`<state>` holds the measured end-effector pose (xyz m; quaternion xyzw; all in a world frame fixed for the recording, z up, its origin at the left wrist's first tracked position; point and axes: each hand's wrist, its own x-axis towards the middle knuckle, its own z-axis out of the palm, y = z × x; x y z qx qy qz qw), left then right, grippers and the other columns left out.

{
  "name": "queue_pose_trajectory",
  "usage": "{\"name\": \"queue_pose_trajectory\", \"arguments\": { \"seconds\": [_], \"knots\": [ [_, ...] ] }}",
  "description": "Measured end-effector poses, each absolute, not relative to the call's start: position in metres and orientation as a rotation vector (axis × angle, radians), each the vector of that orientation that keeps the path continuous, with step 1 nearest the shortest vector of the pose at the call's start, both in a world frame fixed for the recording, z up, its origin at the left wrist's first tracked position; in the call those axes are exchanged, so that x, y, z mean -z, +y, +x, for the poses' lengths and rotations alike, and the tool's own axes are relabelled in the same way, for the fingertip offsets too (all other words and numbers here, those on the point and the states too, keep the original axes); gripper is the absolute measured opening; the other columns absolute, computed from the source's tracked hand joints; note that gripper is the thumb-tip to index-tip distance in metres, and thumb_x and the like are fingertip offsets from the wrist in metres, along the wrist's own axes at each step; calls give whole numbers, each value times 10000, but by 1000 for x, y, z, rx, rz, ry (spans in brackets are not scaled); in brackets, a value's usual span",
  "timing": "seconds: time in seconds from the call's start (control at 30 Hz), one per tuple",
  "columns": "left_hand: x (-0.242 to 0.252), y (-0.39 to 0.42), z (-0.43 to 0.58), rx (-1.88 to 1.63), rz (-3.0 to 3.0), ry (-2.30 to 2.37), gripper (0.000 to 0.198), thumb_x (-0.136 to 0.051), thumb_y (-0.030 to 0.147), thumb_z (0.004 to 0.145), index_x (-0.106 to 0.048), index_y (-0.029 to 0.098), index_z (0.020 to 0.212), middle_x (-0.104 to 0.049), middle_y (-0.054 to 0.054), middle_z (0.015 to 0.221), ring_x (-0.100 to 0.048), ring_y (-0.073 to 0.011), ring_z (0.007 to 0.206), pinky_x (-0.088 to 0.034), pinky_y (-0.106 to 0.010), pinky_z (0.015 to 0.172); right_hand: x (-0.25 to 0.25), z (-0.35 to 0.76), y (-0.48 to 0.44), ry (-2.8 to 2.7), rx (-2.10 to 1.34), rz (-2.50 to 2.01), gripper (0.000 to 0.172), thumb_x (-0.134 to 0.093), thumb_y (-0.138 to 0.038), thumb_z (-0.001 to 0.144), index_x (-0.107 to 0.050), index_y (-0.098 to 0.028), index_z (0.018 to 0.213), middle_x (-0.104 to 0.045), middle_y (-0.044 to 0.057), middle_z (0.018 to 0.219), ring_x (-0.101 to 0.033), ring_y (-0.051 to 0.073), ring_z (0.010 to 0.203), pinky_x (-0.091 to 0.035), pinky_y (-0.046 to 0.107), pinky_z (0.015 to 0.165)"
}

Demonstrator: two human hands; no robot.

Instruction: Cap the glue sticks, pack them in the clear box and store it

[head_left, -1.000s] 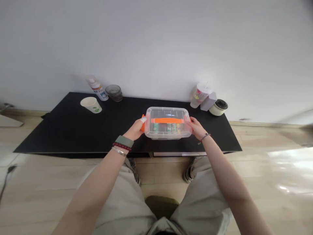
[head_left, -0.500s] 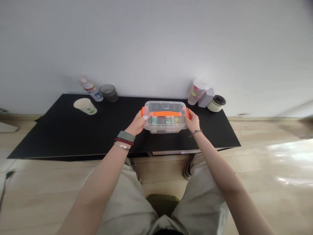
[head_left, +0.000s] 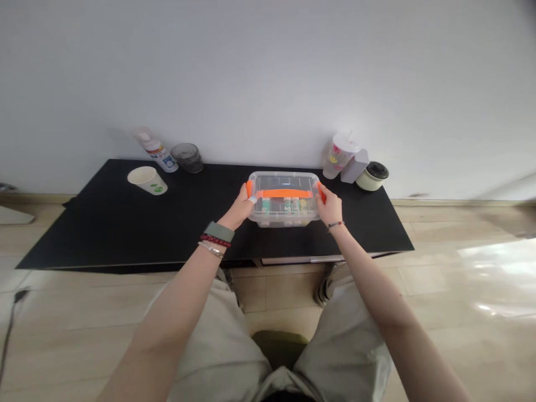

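A clear plastic storage box with an orange handle on its lid is at the middle of the black table. My left hand grips its left end, thumb by the orange side latch. At the opposite end my right hand is closed around the edge, beside the other orange latch. Several small bottles or tubes with green and yellow labels show through the lid. Most of my fingers are hidden beneath or behind the box's sides.
On the left stand a paper cup, a white spray can and a dark glass tumbler. To the right are a clear lidded cup with a straw, a grey-white box and a cream jar with black lid. A wall rises behind.
Both hands keep their hold at the ends of the box. The side latches appear more raised against the lid than before; the box itself has barely shifted.
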<state>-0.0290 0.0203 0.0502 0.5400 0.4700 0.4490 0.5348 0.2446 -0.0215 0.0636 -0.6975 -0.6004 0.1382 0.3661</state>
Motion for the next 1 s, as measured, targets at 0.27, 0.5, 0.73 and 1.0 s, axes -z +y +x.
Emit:
{"name": "queue_pose_trajectory", "arguments": {
  "seconds": [0.27,0.5,0.73,1.0],
  "knots": [
    [-52,19,-29,-1062,1303,1155,515,-644,360,841,-494,153,1288,-560,-140,1310,-515,-303,1261,-402,-485,1089,-60,244,-20,-1645,-219,-1781,398,-442,-258,920,-638,-195,1260,-734,105,1101,-693,276,1026,-545,427,895],
    [-44,22,-27,-1130,1254,1201,516,-586,402,888,-487,143,1324,-559,-169,1356,-538,-310,1277,-406,-510,1107,-80,219,-55,-1992,157,-1376,303,-410,-267,979,-698,-189,1036,-705,130,1062,-629,239,1024,-475,401,937],
    [-61,-8,-42,-1463,1849,1399,434,-515,390,943,-522,169,1317,-544,-166,1373,-529,-277,1278,-433,-469,1083,-5,172,-155,-2100,-1583,-1729,203,-681,-411,846,-725,-215,879,-693,27,801,-635,166,760,-498,262,705],
    [-62,-77,-42,-1000,2562,1000,291,-487,225,922,-678,236,1141,-685,-100,1188,-597,-273,1171,-438,-468,1033,84,254,-169,-1009,-1577,-2304,271,-480,-357,992,-643,-141,1000,-689,64,835,-629,110,614,-517,230,590]
  ]
}}
